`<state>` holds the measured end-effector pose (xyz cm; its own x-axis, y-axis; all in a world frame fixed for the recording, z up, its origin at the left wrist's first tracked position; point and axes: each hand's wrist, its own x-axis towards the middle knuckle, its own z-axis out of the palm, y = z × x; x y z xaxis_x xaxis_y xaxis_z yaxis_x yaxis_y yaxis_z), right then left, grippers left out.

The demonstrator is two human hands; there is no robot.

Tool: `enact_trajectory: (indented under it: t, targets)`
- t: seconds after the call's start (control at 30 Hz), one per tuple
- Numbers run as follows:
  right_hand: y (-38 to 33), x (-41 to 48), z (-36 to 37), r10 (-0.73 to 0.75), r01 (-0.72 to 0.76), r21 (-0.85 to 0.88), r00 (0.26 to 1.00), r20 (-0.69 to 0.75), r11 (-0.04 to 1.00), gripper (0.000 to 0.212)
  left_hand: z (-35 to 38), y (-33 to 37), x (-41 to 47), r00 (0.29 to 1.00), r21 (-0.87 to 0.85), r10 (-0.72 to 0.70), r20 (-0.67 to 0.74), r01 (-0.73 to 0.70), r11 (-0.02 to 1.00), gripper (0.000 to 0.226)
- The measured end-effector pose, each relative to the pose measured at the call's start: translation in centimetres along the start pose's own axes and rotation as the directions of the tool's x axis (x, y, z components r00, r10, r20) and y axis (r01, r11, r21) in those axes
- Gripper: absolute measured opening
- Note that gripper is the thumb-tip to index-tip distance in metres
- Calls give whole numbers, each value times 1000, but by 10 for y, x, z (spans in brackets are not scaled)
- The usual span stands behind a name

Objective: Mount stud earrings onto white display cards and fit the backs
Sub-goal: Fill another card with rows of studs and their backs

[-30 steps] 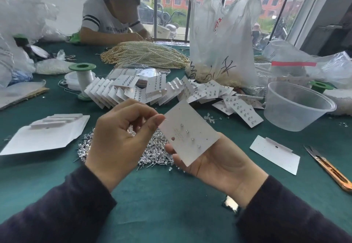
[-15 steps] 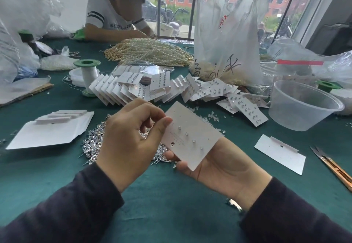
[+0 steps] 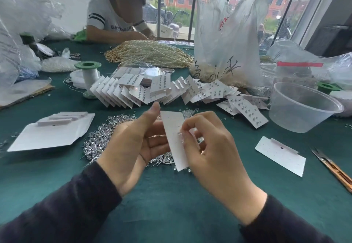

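Observation:
I hold a white display card [image 3: 172, 128] upright over the table, its plain side turned to me. My left hand [image 3: 133, 143] holds it from the left, fingers behind the card and thumb raised by its top corner. My right hand [image 3: 213, 151] pinches a tiny clear earring back [image 3: 180, 133] against the middle of the card. A heap of loose silver stud earrings [image 3: 101, 140] lies on the green cloth just under and left of my hands. Small clear backs [image 3: 188, 112] are scattered beyond the card.
Finished cards [image 3: 152, 90] lie fanned behind my hands, blank cards [image 3: 51, 132] at the left and one blank card [image 3: 280, 155] at the right. A clear plastic tub [image 3: 302, 107], snips [image 3: 333, 168], a plastic bag [image 3: 226, 39], pearl strands [image 3: 148, 54] and a spool [image 3: 88, 77] surround them. A person [image 3: 116, 12] works opposite.
The card lay face-up on my right palm; now it stands turned with its back toward me in my left hand. My right hand has come over to pinch at its back.

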<state>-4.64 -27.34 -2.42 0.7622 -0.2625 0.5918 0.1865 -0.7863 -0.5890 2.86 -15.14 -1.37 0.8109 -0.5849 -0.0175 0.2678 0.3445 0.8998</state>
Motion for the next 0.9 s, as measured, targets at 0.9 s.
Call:
enact_trajectory:
  t: [0.9]
  targets:
    - [4, 3, 6, -179, 161, -165, 978, -105, 973, 7, 8, -8, -6, 992, 57, -129, -7, 129, 990, 14]
